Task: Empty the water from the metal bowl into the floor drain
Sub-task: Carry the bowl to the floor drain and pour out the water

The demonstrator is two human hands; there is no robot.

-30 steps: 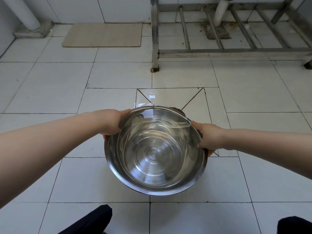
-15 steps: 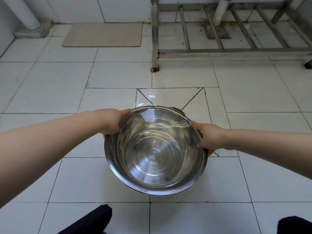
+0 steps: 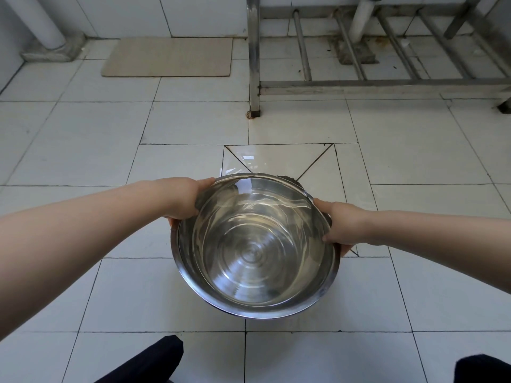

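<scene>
Stainless steel forms the metal bowl (image 3: 255, 246), held at centre frame above the tiled floor (image 3: 83, 150) and tilted away from the viewer, its far rim lowest. Left hand (image 3: 185, 200) is clamped on the left rim, right hand (image 3: 341, 226) on the right rim; the two hands sit on opposite sides, thumbs over the lip and fingers largely hidden beneath. Clear water (image 3: 249, 272) lies in the bowl, and a wet sheen spreads over the sloped tiles just beyond the far rim, where diagonal cuts mark the floor drain (image 3: 287, 177), mostly hidden behind the bowl. Judged from this view, the bowl is rigid and will not flex under grip, but its polished wall is slick when wet. Weight comes mainly from the water and should lessen as it pours; sloshing may shift the load abruptly. Opposed holds at the rolled rim appear the soundest purchase, allowing the tilt to be controlled. A metal rack (image 3: 387, 84) occupies the upper right of the frame, a mat (image 3: 168, 56) the upper left.
</scene>
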